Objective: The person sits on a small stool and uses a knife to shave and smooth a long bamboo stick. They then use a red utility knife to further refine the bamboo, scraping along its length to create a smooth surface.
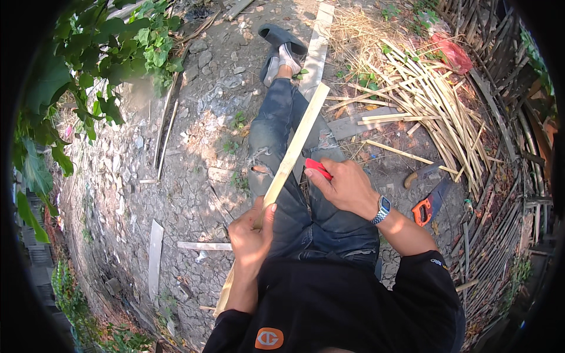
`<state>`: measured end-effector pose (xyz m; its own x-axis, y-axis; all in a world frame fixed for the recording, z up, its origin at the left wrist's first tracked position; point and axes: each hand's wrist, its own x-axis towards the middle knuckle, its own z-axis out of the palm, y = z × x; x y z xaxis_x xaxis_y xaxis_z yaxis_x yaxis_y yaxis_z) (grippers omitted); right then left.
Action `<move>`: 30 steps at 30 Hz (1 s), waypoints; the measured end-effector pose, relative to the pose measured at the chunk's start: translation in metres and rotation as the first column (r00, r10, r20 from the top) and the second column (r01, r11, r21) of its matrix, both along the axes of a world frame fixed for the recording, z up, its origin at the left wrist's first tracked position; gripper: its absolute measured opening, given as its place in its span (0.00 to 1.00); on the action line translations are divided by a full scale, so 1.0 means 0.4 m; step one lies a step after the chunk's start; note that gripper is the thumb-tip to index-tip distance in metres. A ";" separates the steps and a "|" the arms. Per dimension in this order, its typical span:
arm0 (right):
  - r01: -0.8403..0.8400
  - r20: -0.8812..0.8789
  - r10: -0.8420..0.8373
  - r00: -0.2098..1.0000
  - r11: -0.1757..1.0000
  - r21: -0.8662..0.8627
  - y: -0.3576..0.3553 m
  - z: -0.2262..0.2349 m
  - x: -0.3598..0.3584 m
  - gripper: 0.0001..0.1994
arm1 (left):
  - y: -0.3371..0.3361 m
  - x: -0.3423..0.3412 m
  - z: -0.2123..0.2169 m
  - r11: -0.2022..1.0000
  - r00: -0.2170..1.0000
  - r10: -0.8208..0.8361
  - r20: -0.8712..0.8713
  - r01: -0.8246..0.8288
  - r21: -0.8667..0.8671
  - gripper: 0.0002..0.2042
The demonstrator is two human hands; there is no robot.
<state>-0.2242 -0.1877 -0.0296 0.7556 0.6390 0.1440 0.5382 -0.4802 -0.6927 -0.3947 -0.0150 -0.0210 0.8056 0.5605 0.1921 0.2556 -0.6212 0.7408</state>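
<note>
A long, pale bamboo strip [296,144] slants across my lap, its far end above my shins and its near end passing beside my left forearm. My left hand [251,231] is closed round it near my left thigh, thumb along the top. In my right hand [348,187], which wears a wristwatch [382,210], is a red-handled knife [318,169]. The fingers wrap its handle, and the blade is mostly hard to make out beside the strip. Whether blade and strip touch, I cannot tell. My legs [276,141] stretch out beneath.
Cut strips [435,112] lie heaped at the far right. Nearer on that side are an orange-handled saw [421,212] and a wooden-handled blade [411,179]. A long board [318,50] runs beyond my feet. Leafy vines [112,59] hang at the upper left; loose slats [156,259] lie at left.
</note>
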 end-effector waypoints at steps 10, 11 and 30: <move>-0.007 0.159 0.035 0.987 0.985 -0.175 0.027 -0.059 0.060 0.26 | 0.019 -0.010 0.017 0.992 0.978 -0.078 -0.194 0.057 -0.110 0.16; 0.147 0.158 -0.122 0.980 0.976 -0.159 0.023 -0.089 0.109 0.26 | 0.029 -0.032 0.032 0.990 0.965 -0.098 -0.244 0.070 -0.123 0.16; -0.111 0.007 0.112 0.994 0.986 -0.122 -0.019 0.006 -0.016 0.25 | 0.015 -0.047 0.003 0.905 0.987 -0.088 -0.137 0.022 -0.425 0.13</move>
